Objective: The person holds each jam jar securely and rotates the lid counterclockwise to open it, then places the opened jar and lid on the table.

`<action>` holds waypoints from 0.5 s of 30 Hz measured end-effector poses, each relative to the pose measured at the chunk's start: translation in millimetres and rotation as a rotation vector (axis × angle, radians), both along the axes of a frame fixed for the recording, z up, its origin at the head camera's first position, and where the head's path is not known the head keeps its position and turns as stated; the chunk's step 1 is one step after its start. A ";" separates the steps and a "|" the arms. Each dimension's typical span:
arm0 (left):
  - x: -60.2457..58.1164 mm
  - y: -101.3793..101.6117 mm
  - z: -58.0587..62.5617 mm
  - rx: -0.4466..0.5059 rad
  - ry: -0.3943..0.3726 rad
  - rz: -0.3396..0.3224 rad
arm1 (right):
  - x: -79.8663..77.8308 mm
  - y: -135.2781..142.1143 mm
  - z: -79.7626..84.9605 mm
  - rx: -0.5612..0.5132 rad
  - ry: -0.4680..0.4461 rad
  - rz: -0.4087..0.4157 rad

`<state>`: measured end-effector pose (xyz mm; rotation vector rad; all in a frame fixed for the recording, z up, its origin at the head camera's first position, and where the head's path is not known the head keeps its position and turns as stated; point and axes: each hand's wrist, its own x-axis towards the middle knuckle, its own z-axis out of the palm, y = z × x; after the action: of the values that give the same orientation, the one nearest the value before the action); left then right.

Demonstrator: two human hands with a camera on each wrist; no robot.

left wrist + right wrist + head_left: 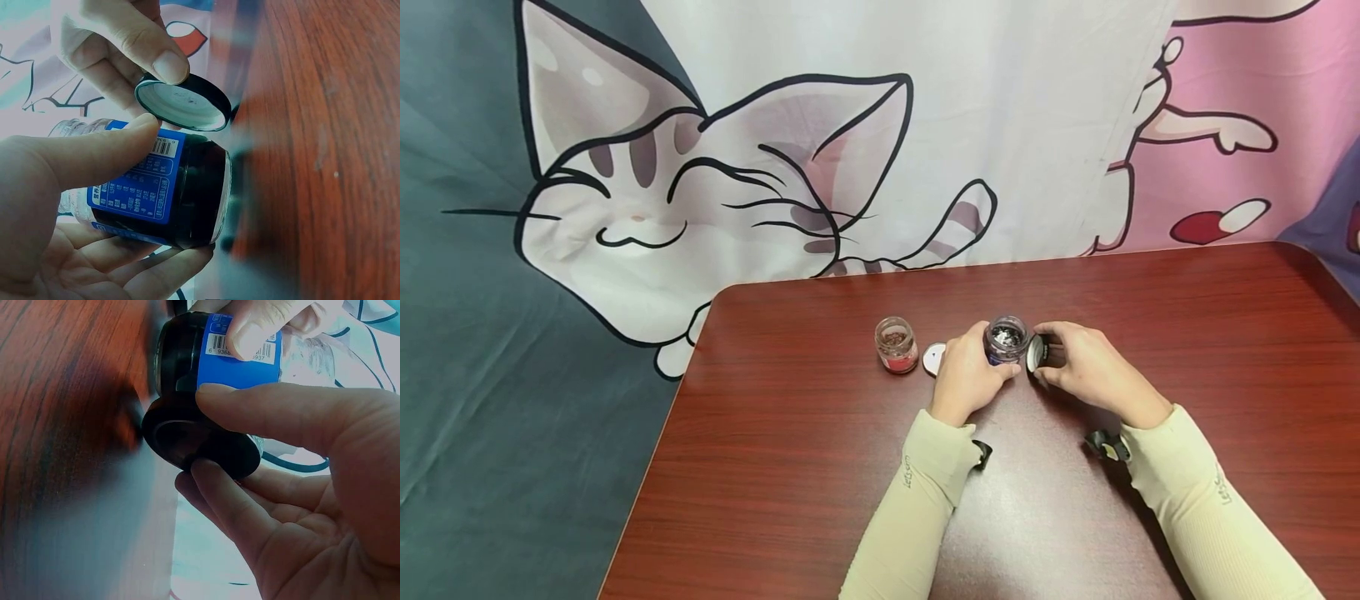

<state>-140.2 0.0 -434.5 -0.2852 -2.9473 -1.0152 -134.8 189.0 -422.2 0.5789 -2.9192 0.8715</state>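
My left hand (967, 372) grips a glass jar (1006, 335) with a blue label (134, 187), thumb across the label and fingers round the far side. The jar's mouth is uncovered and dark contents show inside. Just to its right, my right hand (1084, 365) pinches a black lid (200, 439) by the rim between thumb and fingers. The lid stands on edge, its pale inner side (181, 109) facing the jar.
A second uncovered glass jar (896, 345) with brown contents and a red label stands to the left. Beside it a white lid (933, 358) lies on the reddish wooden table (790, 467), partly behind my left hand. A cartoon-printed cloth (1045, 125) hangs behind the table.
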 end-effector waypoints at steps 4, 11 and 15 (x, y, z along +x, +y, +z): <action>0.2 0.0 0.1 0.001 -0.002 0.000 | 0.1 0.0 -0.3 0.005 -0.005 -0.002; 0.7 0.5 0.4 -0.002 0.002 0.001 | -0.3 1.9 0.0 0.015 -0.011 -0.003; 0.9 0.3 0.9 0.002 0.002 0.002 | -0.7 2.5 1.4 0.018 -0.024 -0.009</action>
<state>-139.3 0.4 -433.7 -0.2833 -2.9441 -1.0178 -135.5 191.4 -420.8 0.5596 -2.9522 0.8578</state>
